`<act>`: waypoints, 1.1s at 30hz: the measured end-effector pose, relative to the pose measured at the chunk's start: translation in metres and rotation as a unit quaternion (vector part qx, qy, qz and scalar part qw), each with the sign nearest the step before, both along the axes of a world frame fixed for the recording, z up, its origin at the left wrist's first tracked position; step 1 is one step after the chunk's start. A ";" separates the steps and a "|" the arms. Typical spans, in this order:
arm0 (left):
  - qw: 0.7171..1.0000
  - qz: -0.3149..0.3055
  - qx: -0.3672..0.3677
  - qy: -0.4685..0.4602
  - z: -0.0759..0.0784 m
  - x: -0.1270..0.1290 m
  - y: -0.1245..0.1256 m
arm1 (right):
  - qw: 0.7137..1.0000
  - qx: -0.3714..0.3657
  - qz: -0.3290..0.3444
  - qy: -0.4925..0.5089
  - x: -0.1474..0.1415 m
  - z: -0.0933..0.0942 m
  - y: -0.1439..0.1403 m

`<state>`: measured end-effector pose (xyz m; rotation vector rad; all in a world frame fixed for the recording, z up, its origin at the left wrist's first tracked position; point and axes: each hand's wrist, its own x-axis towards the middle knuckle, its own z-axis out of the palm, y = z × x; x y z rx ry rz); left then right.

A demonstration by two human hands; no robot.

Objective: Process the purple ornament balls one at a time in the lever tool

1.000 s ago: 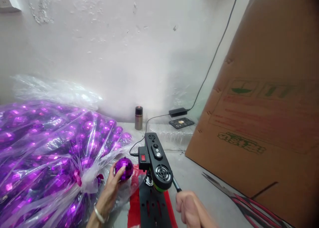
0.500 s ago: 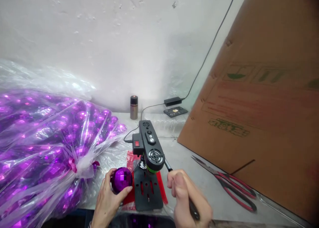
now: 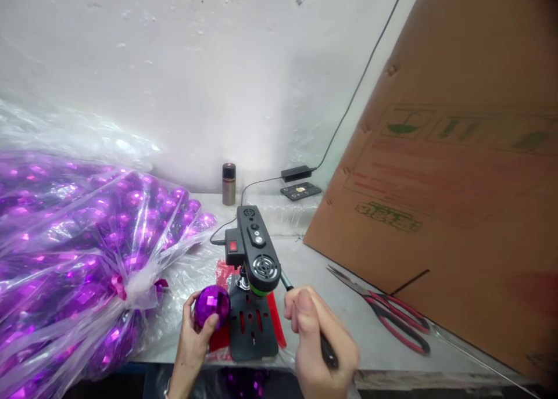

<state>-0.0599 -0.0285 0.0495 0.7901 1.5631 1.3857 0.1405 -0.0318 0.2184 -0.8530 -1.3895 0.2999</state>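
Our left hand (image 3: 192,335) is curled around a purple faceted ball (image 3: 211,306), just left of the small drill press (image 3: 253,259). Our right hand (image 3: 320,344) is closed on its black lever handle (image 3: 305,317). The green print on the cardboard box (image 3: 457,184) is too blurred to read.

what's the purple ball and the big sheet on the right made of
The purple ball in the left hand looks like mirror-faceted plastic or foil: small shiny squares catch light. The big sheet looks like matte brown corrugated cardboard with faded print.
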 end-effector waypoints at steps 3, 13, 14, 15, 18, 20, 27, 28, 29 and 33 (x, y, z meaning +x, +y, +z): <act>0.999 0.019 0.004 -0.045 -0.006 -0.004 -0.001 | 1.000 -0.007 -0.003 -0.008 0.001 0.004 -0.001; 0.997 -0.060 0.032 0.043 0.016 0.038 -0.001 | 0.999 -0.008 0.005 -0.047 0.006 0.014 0.001; 0.996 -0.061 0.037 0.049 0.016 0.041 0.000 | 0.999 -0.008 0.006 -0.047 0.007 0.014 0.001; 0.996 -0.061 0.043 0.052 0.016 0.044 0.001 | 0.999 -0.008 0.007 -0.047 0.007 0.014 0.001; 0.994 -0.068 0.062 0.060 0.013 0.049 0.003 | 0.999 -0.001 0.012 -0.033 0.004 0.013 -0.001; 0.993 -0.074 0.068 0.066 0.012 0.052 0.003 | 1.000 -0.007 0.006 -0.002 0.000 0.012 -0.003; 0.992 -0.072 0.082 0.060 0.024 0.063 0.008 | 0.996 -0.049 -0.021 0.070 -0.014 0.012 -0.009; 0.993 -0.069 0.082 0.053 0.026 0.064 0.008 | 0.996 -0.050 -0.021 0.072 -0.015 0.012 -0.010; 0.993 -0.067 0.081 0.048 0.027 0.065 0.009 | 0.996 -0.051 -0.021 0.074 -0.015 0.013 -0.010; 0.993 -0.071 0.077 0.049 0.030 0.068 0.008 | 0.996 -0.055 -0.024 0.071 -0.015 0.014 -0.010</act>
